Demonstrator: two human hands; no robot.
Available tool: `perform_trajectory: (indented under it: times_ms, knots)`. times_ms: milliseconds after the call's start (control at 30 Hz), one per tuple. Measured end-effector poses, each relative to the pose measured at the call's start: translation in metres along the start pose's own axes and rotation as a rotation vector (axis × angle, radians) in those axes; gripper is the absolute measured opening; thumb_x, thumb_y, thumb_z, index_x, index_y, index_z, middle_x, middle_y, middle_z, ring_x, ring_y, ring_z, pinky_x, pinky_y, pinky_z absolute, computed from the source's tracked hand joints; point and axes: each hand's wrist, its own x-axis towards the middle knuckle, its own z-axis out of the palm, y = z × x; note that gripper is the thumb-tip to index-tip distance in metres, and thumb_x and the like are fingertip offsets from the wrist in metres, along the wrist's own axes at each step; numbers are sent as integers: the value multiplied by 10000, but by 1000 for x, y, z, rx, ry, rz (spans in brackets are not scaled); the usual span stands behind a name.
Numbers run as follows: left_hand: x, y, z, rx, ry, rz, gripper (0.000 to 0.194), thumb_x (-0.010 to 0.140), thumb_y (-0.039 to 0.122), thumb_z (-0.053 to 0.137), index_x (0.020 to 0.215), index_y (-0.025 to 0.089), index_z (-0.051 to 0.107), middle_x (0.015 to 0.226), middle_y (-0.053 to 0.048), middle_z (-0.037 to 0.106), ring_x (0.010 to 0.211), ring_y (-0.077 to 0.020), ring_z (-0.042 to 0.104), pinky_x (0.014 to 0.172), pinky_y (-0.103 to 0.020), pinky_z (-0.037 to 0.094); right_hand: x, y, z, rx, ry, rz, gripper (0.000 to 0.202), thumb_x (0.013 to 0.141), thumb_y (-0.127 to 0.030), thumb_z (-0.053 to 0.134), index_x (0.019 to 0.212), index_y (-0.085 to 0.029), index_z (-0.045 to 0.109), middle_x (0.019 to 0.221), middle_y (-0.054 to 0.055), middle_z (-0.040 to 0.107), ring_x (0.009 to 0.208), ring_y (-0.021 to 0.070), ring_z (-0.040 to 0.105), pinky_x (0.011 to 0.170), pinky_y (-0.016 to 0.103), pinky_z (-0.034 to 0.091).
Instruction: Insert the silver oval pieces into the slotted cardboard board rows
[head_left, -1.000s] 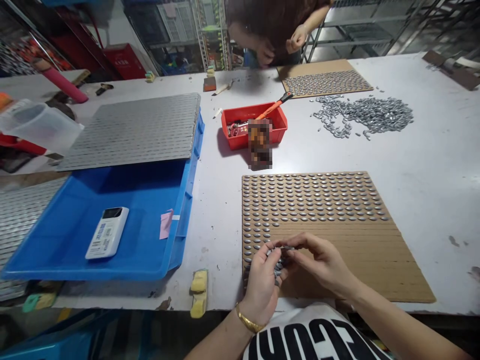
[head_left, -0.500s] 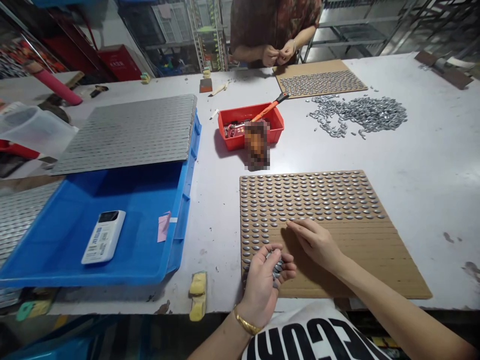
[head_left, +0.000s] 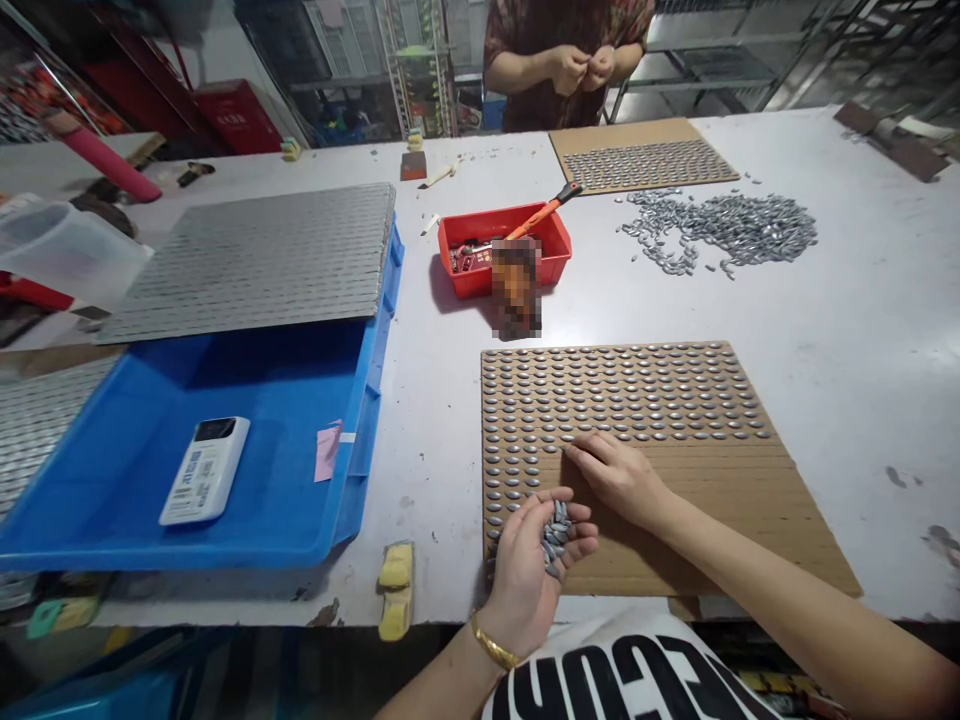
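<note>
My left hand is cupped palm up, fingers curled around a small heap of grey spindle-shaped metal pieces. Beneath and beside it lies a ribbed cardboard sheet, its far part covered by rows of the same pieces, each lying sideways. My right hand reaches over the sheet with thumb and forefinger pinched at the end of a partly filled row. The pinched fingertips touch the cardboard at a piece that they mostly cover.
A blue crate stands left, holding a white device, with a piece-covered sheet across its back. A red bin sits ahead. Loose pieces are heaped at right. Across the table, a co-worker's hands meet above another sheet.
My left fingers have opened somewhat, showing more of the pieces in the palm. My right fingertips have shifted slightly left along the row. The co-worker's hands have risen off the far sheet.
</note>
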Motion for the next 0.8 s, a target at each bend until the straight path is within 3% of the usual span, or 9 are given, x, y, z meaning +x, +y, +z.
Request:
perform_trajectory:
  times_ms: [333,567,667,800]
  knots:
    - [-3,0,4,43,-39,-11,212,817,272,641,966,154,548,990,-130,693,838,-189,677,802,-318,519,-1,-1,-1,25,-32,35,296,921,-100,421,1150,-139,605,1015,130,612,886,216,543,770,354,523]
    - [-1,-3,1,79,-44,21,272,773,309,702,953,148,575,802,-49,646,661,-100,584,630,-223,473,2,-1,-3,57,-33,46,324,908,-69,391,1126,-156,615,997,122,625,883,215,554,780,348,518]
    - [1,-4,1,101,-40,51,281,774,327,702,953,148,580,773,-33,622,640,-84,543,591,-204,437,2,-3,-9,174,-5,122,304,922,-101,407,1143,-182,600,1024,111,634,902,209,580,791,343,514]
    - [5,-6,2,127,-54,100,242,780,333,695,892,152,579,733,-6,585,610,-70,498,551,-190,391,-3,-16,-31,525,56,352,207,927,-202,496,1103,-214,606,1013,80,645,902,183,613,766,298,511]
